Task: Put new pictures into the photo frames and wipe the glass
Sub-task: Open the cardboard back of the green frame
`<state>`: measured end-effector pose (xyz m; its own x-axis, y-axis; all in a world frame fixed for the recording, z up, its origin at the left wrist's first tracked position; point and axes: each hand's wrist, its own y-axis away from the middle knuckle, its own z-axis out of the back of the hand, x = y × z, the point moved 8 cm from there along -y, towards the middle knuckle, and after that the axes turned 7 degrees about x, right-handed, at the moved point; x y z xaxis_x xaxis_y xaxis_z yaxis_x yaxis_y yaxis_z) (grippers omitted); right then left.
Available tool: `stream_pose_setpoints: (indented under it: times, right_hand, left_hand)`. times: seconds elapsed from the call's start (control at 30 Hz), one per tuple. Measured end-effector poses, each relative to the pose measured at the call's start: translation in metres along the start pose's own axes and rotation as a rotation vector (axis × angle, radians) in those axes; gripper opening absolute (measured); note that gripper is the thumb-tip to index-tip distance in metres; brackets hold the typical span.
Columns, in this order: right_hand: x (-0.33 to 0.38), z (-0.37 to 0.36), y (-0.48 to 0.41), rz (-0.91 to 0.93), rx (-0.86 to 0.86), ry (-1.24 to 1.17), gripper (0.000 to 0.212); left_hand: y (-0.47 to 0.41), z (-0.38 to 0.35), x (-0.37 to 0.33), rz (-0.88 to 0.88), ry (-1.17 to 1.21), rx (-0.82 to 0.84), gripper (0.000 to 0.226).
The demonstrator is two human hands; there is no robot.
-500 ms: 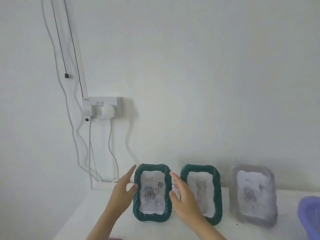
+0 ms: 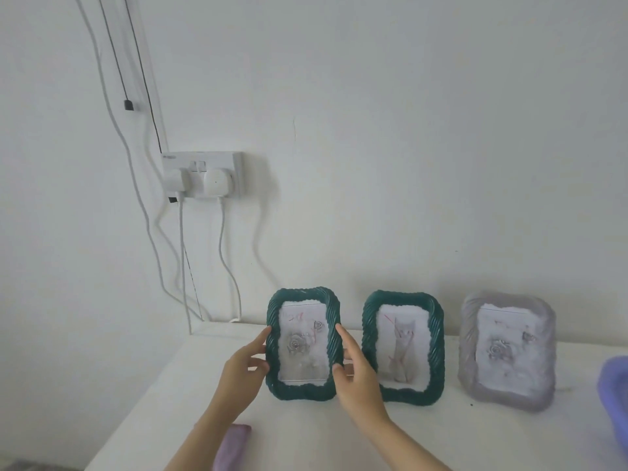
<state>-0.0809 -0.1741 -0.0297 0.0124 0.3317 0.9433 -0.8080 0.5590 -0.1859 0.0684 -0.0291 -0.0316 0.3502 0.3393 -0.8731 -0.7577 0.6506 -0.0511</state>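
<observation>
Three photo frames stand in a row on the white table (image 2: 306, 436), against the wall. The left dark green frame (image 2: 303, 293) holds a rose picture. My left hand (image 2: 243, 372) touches its left edge with forefinger and thumb. My right hand (image 2: 358, 375) touches its right edge the same way, fingers fairly straight. The middle dark green frame (image 2: 404, 297) shows a cat picture, partly behind my right hand. The grey frame (image 2: 470, 351) on the right holds another rose picture. A folded purple cloth (image 2: 234, 447) lies near the table's front, by my left forearm.
A purple basin (image 2: 615, 396) pokes in at the right edge of the table. A wall socket (image 2: 204, 175) with two plugs hangs above the left end. Its white cables (image 2: 222, 253) drop behind the table's back left corner.
Both hands have drawn in to the sides of the left green frame, which stands straighter. The view has dropped a little, and the purple cloth now shows.
</observation>
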Motion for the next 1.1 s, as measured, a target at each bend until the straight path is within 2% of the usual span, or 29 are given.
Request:
stream_pose_setpoints:
  times: [0.27,0.37,0.43,0.53,0.67,0.77,0.83,0.9,0.97,1.1]
  right_hand:
    - [0.024,0.034,0.016,0.016,-0.095,-0.271,0.054]
    - [0.042,0.05,0.029,0.064,-0.102,-0.395,0.05]
    - [0.053,0.064,0.04,0.119,-0.136,-0.395,0.048]
    - [0.068,0.084,0.058,0.221,-0.196,-0.32,0.046]
    - [0.071,0.097,0.084,0.3,-0.298,-0.13,0.049]
    - [0.07,0.096,0.1,0.386,-0.366,0.124,0.058]
    - [0.067,0.087,0.11,0.464,-0.354,0.328,0.062]
    - [0.059,0.08,0.117,0.484,-0.334,0.438,0.06]
    - [0.055,0.075,0.123,0.499,-0.313,0.486,0.056]
    - [0.056,0.059,0.139,0.557,-0.153,0.548,0.053]
  left_hand:
    - [0.027,-0.003,-0.027,-0.046,0.12,0.036,0.059]
    - [0.041,-0.01,-0.045,-0.053,0.211,0.127,0.058]
    - [0.049,-0.019,-0.058,-0.044,0.262,0.188,0.051]
    - [0.057,-0.026,-0.077,-0.054,0.249,0.162,0.036]
    - [0.079,-0.028,-0.121,-0.169,0.209,-0.065,0.031]
    - [0.096,-0.052,-0.152,-0.196,0.246,-0.027,0.036]
    - [0.098,-0.07,-0.158,-0.192,0.171,0.022,0.036]
    - [0.096,-0.077,-0.156,-0.176,0.13,0.002,0.025]
    - [0.094,-0.077,-0.149,-0.148,0.151,-0.028,0.017]
    - [0.094,-0.077,-0.136,-0.089,0.139,-0.016,0.02]
